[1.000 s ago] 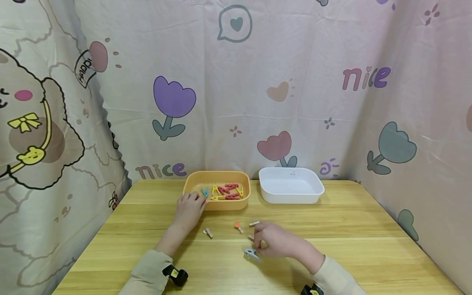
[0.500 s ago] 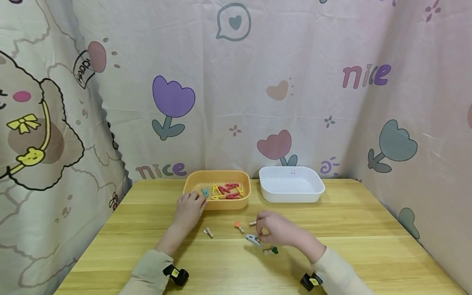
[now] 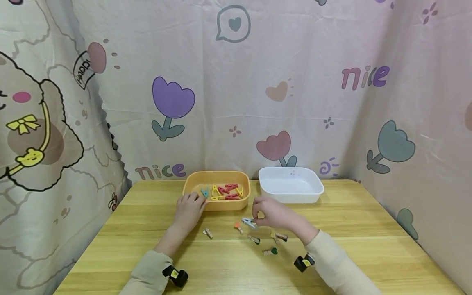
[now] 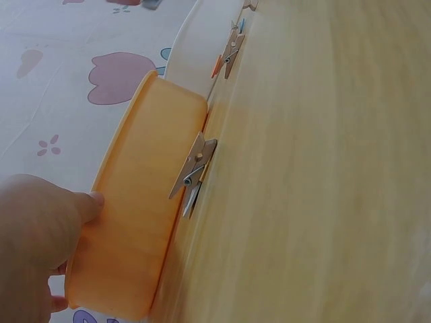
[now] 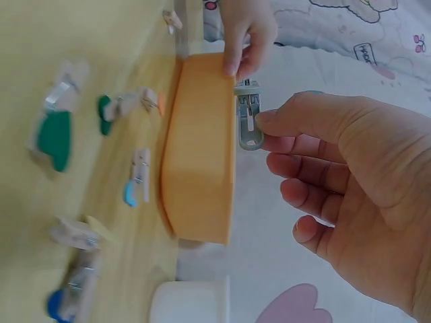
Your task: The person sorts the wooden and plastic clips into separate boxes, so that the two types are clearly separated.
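My left hand (image 3: pixel 187 212) grips the near left corner of an orange plastic bin (image 3: pixel 230 204), its thumb (image 4: pixel 91 205) on the outer wall. Inside lie red clothespins (image 3: pixel 223 190), yellow clothespins (image 3: pixel 215 189) and one blue clothespin (image 3: pixel 205 192). My right hand (image 3: pixel 274 213) pinches a grey plastic clothespin (image 5: pixel 250 121) between thumb and fingertips, above the table in front of the bin. Small wooden clothespins with decorations lie scattered below it, among them one with an orange top (image 3: pixel 237 226) and one with a green heart (image 3: pixel 272 251).
A white plastic bin (image 3: pixel 291 196) stands right of the orange one, near the table's back edge. Another small wooden clothespin (image 3: pixel 208 233) lies below the left hand. Printed cloth (image 3: pixel 228 102) hangs behind the wooden table (image 3: pixel 206 270).
My right hand has lifted the grey clothespin away from the front of the table toward the bins, uncovering wooden clothespins beneath. The left hand stays on the orange bin.
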### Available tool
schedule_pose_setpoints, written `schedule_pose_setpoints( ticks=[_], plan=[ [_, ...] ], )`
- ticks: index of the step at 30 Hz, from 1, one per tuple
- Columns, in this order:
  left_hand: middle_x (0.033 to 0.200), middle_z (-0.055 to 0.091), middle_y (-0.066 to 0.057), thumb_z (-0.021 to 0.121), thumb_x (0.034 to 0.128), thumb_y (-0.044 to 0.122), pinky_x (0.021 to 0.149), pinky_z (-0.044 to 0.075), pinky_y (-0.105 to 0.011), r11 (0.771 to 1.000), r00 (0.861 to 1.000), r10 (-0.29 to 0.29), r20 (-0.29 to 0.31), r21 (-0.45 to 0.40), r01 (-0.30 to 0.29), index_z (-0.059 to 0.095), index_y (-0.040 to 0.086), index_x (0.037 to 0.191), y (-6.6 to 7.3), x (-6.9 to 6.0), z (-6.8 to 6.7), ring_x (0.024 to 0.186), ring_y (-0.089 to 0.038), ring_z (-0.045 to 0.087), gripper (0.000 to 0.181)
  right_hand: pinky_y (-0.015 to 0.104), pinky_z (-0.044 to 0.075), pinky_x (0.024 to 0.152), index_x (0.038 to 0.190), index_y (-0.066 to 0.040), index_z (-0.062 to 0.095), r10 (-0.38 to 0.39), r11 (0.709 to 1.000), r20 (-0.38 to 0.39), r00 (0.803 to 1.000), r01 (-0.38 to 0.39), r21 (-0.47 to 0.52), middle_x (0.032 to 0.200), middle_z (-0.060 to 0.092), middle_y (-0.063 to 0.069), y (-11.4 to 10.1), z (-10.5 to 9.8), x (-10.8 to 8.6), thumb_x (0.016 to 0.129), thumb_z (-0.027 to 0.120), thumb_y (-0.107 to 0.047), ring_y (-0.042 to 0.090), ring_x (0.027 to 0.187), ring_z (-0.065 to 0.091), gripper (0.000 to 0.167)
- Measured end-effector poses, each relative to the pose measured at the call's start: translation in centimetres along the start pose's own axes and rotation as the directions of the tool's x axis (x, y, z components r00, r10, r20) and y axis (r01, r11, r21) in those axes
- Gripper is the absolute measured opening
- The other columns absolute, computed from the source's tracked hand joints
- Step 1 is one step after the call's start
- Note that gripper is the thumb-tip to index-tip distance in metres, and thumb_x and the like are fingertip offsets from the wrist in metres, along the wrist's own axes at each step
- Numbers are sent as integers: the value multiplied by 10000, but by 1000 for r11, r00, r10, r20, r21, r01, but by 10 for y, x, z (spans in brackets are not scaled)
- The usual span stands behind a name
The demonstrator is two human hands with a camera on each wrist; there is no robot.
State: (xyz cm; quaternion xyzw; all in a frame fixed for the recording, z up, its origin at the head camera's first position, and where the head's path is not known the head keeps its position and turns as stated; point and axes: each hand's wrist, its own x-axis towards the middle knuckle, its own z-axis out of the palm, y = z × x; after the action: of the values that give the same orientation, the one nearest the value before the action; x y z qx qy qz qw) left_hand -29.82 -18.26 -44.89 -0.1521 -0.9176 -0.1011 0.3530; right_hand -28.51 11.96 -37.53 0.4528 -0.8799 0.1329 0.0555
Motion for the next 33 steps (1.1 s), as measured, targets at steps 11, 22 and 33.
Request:
schedule_pose_setpoints(
  ticks=[11, 22, 33],
  plan=[
    [825, 565, -53, 742, 855, 217, 770, 469, -488, 1000, 1000, -1, 5, 6, 1, 713, 124, 915, 0, -1, -3, 805, -278, 534, 114, 268, 486, 760, 745, -170, 673, 5, 995, -38, 999, -9, -100, 878, 618, -38, 6, -17, 26, 817, 752, -143, 117, 833, 557, 110],
    [819, 557, -47, 747, 851, 225, 769, 467, -480, 1000, 1000, 3, -3, 21, -3, 715, 130, 910, 0, -1, -2, 794, -269, 526, 116, 262, 469, 726, 752, -166, 669, 18, 989, -63, 998, -27, -148, 871, 603, -35, 9, -25, 49, 823, 737, -133, 121, 799, 527, 104],
    [818, 559, -48, 727, 869, 246, 769, 469, -479, 1000, 1000, 1, 2, 28, -1, 709, 132, 906, 0, -1, -1, 800, -272, 530, 121, 286, 482, 732, 765, -150, 670, 90, 989, -88, 992, -99, -113, 865, 592, -9, 10, -32, 74, 850, 717, -133, 138, 796, 514, 99]
  ],
)
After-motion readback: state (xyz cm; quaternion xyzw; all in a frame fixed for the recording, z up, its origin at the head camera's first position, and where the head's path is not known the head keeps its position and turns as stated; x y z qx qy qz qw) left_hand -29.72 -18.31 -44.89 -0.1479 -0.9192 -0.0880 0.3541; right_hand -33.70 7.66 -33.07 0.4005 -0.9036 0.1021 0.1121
